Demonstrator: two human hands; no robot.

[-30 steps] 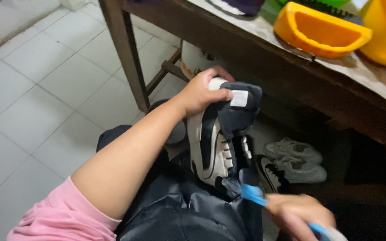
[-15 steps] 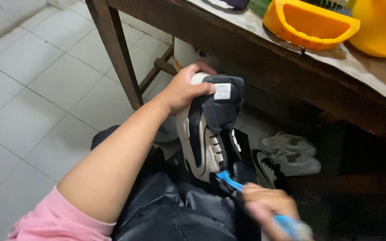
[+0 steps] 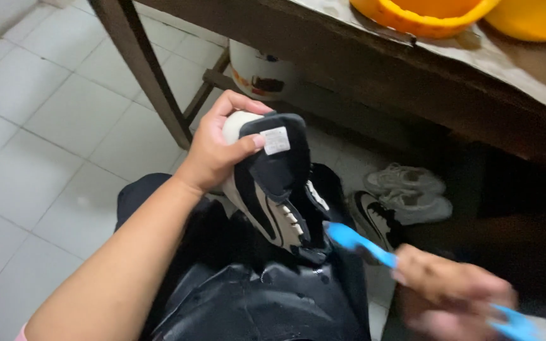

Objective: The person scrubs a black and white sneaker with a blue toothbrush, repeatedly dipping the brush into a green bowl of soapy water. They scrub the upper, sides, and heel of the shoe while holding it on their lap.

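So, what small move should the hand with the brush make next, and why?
Probably a short stroke along the shoe's side. The left hand grips it by the heel above the wet black apron, and the blue brush in the right hand has its head at the shoe's lower end.

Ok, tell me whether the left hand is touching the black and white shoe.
Touching. The head view shows the left hand wrapped around the heel of the black and white shoe, thumb pressed on the tongue beside its white label.

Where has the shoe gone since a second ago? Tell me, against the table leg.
Cannot tell: the camera shifted; the shoe stays right of the table leg.
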